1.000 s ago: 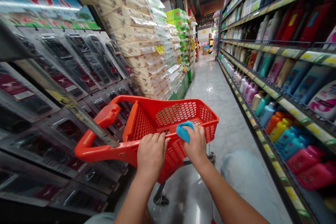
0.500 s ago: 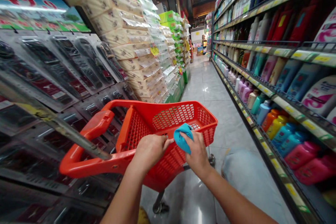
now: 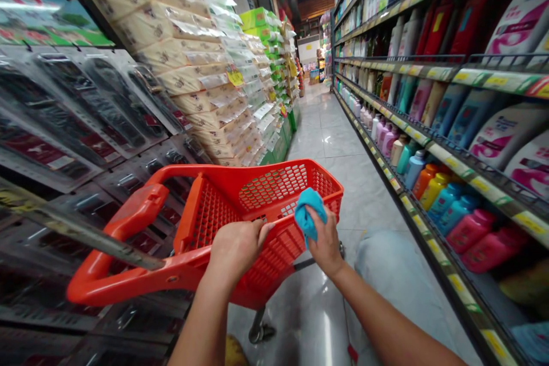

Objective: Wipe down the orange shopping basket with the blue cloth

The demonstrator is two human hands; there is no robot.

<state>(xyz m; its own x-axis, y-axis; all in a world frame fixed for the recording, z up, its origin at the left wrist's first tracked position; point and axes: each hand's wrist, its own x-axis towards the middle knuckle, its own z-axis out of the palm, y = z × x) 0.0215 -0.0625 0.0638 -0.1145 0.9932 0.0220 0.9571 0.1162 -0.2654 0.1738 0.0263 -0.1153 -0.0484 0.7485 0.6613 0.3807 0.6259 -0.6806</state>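
One crumpled, plain blue cloth (image 3: 309,210) is bunched in our right hand (image 3: 325,243), curled firmly around it, beside the near rim of the red cart (image 3: 274,254); our left hand (image 3: 235,247) curls over that rim. We judge the cloth light, soft and best gripped as a wad, the glossy, perforated cart stiff, perhaps slick, and best held by its rim.

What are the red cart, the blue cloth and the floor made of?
Red cart: looks like hard plastic, smooth and slightly shiny, with rows of holes through its sides.
Blue cloth: probably soft fabric, dull, bunched in folds by the right hand.
Floor: glossy tiles, maybe ceramic or stone; seams show and lights reflect.
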